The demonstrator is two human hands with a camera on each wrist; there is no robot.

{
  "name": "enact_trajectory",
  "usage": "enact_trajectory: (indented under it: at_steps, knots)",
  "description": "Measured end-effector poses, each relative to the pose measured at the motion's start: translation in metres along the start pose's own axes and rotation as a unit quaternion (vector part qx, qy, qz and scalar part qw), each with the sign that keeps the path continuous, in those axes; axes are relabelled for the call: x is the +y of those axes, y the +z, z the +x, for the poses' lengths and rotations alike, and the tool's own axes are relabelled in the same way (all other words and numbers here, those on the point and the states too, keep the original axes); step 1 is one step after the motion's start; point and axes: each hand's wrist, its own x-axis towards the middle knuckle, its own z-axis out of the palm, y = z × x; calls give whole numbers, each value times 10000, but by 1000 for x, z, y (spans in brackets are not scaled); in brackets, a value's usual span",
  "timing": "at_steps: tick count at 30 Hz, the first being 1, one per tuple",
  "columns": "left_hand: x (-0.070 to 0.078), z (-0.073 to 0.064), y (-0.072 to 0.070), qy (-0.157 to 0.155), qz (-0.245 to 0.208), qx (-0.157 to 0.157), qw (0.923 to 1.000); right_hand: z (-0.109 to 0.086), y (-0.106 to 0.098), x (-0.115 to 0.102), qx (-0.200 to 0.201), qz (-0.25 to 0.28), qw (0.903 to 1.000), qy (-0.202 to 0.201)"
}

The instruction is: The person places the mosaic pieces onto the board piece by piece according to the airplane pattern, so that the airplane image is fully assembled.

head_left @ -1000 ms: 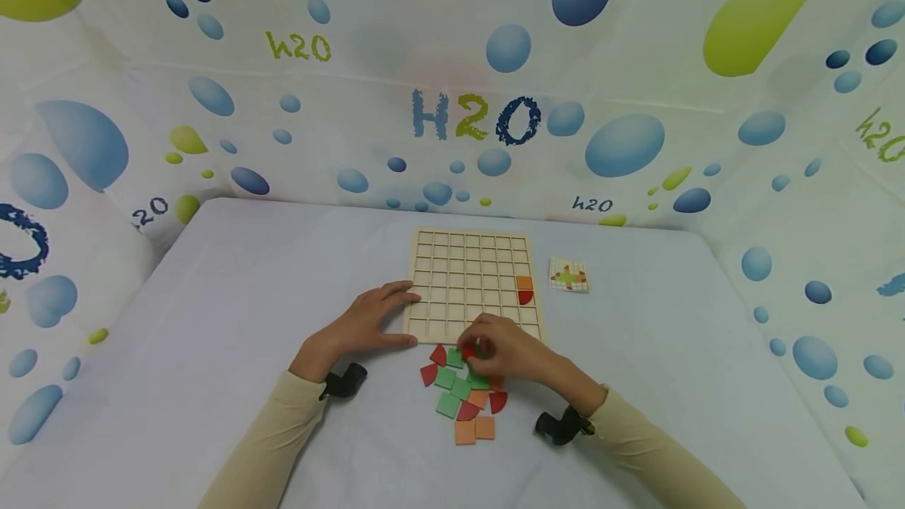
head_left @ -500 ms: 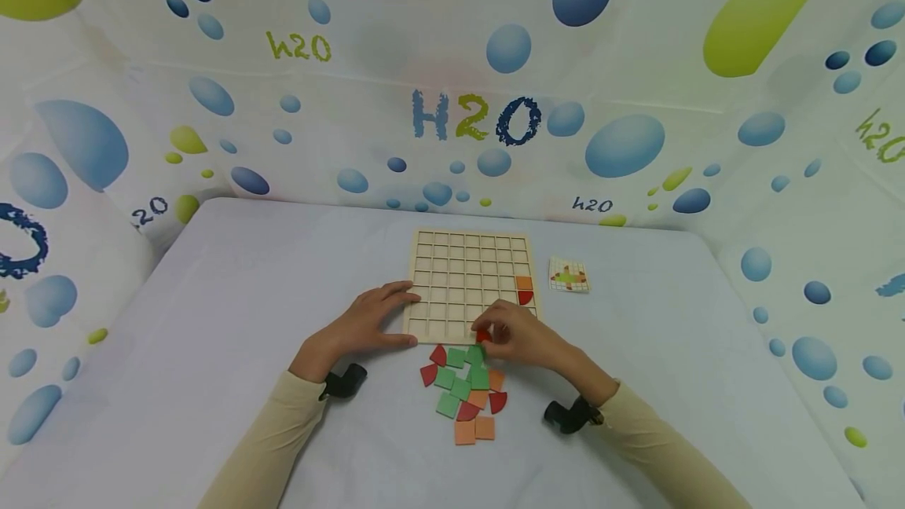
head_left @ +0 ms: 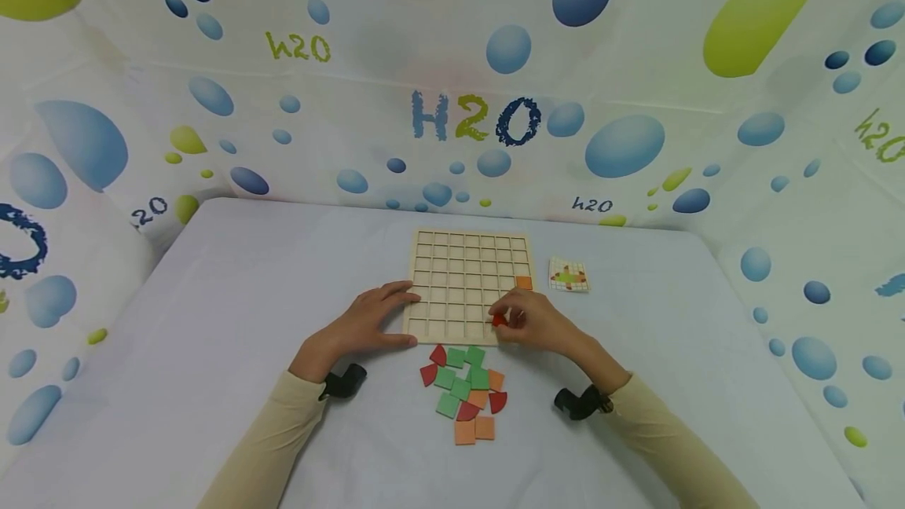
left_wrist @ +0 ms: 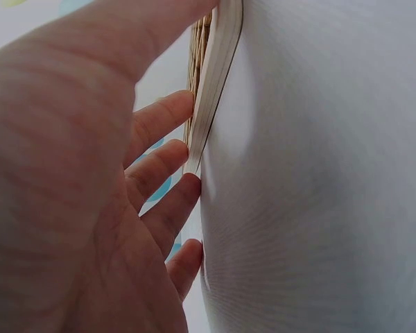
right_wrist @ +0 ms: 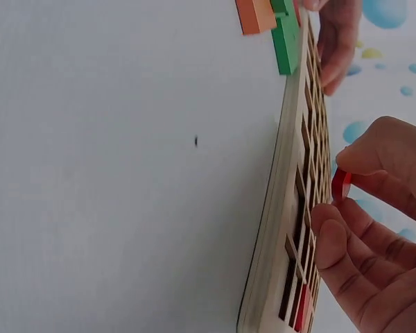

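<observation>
in the head view, the right hand is pinching a red piece over the near right part of the grid board; the left hand is spreading its fingers at the board's left edge. loose tiles are lying on the bench just nearside, a card to the right.

in the left wrist view, those fingers are standing apart at the board's side.

in the right wrist view, the fingers are holding the red piece above the grid.
</observation>
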Motion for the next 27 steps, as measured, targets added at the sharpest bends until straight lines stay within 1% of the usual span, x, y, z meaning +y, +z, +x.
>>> enact_trajectory:
  at_steps: [4, 7, 13, 21, 27]
  knots:
    - [1, 0, 0, 15, -5, 13, 10000, 0, -5, 5, 23, -89, 9998, 157]
    - [1, 0, 0, 11, -6, 15, 10000, -1, -8, 8, 76, -41, 9996, 258]
    - [0, 0, 0, 22, 4, 25, 10000, -1, -13, 16, 245, 67, 9994, 217]
    - [0, 0, 0, 24, -3, 17, 10000, 2, -16, 27, 446, 3, 9986, 277]
    - [0, 0, 0, 26, 6, 17, 10000, 5, -18, 32, 430, -70, 9982, 406]
